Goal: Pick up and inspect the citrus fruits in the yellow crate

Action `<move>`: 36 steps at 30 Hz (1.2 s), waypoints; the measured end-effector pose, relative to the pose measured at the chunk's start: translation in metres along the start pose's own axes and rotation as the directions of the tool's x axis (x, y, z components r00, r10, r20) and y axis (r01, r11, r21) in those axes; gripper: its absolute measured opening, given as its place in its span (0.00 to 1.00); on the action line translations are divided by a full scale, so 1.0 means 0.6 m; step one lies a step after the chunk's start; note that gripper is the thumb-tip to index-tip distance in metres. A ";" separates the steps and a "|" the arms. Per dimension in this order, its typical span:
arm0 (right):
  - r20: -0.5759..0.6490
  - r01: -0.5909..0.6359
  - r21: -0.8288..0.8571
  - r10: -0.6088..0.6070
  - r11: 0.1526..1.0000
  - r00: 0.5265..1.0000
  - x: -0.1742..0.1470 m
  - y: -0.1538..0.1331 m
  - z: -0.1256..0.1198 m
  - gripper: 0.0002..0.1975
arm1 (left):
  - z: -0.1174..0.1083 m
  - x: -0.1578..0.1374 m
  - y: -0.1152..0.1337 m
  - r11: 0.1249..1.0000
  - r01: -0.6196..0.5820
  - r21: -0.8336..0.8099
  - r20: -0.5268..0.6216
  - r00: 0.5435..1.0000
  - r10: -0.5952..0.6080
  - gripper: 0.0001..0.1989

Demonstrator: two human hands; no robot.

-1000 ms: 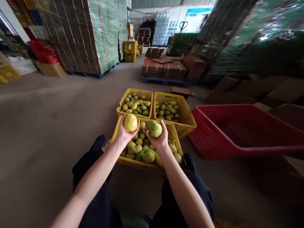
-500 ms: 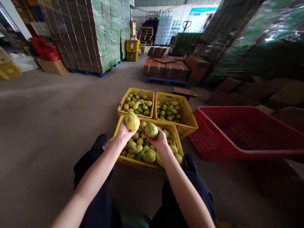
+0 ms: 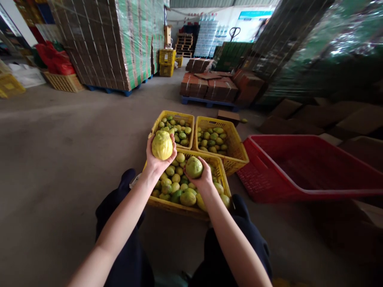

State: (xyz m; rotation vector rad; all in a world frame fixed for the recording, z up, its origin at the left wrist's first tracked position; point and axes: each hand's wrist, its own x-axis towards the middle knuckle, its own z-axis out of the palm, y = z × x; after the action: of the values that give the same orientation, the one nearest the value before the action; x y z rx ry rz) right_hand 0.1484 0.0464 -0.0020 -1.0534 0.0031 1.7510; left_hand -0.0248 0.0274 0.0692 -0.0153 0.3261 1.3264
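My left hand (image 3: 154, 162) is cupped around a ridged yellow fruit (image 3: 162, 146) that looks like a papaya, its thick end facing up. A smaller green papaya (image 3: 194, 167) rests in my right hand (image 3: 205, 177), fingers curled about its side. Both fruits are held above the near yellow crate (image 3: 179, 208), where several yellow-green papayas (image 3: 188, 197) lie in a heap. My hands and forearms hide part of that heap and the crate's back rim.
Two more yellow crates with similar fruit, a left one (image 3: 154, 127) and a right one (image 3: 236, 148), adjoin the near crate. A red bin (image 3: 260, 175) stands to the right. Behind are flattened cartons (image 3: 206, 85) on a blue pallet (image 3: 206, 103) and a tall wrapped stack (image 3: 98, 44).
My left hand has lifted and turned slightly left, showing more of the yellow papaya. The green papaya in my right hand has shifted a little right and been turned.
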 end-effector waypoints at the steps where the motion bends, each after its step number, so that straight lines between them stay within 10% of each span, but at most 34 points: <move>1: -0.016 -0.001 0.005 0.001 1.000 1.000 -0.001 0.000 0.001 0.04 | 0.004 -0.002 0.002 1.000 -0.003 0.013 -0.009 1.000 0.003 0.28; 8: -0.143 -0.086 -0.093 0.072 0.992 0.987 0.004 0.008 -0.001 0.12 | 0.008 -0.001 0.008 0.993 0.112 0.036 -0.116 0.987 -0.107 0.26; 15: 0.013 -0.144 -0.089 0.145 0.986 0.989 -0.005 0.022 0.004 0.18 | 0.002 -0.003 0.024 1.000 0.007 -0.014 -0.132 0.991 -0.009 0.24; 22: -0.011 -0.045 0.050 0.045 0.998 0.999 -0.020 0.013 0.016 0.04 | -0.017 -0.009 0.028 1.000 0.000 0.012 -0.083 0.997 0.001 0.23; 36: 0.103 -0.054 -0.026 0.057 0.998 0.993 -0.002 0.005 0.004 0.12 | -0.039 0.022 -0.021 0.981 0.133 0.141 -0.380 0.922 -0.070 0.15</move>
State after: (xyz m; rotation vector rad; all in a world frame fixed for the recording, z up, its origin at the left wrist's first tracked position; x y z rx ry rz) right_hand 0.1445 0.0452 -0.0012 -0.9861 -0.0534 1.8582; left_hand -0.0154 0.0320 0.0414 -0.1465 0.7505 1.1852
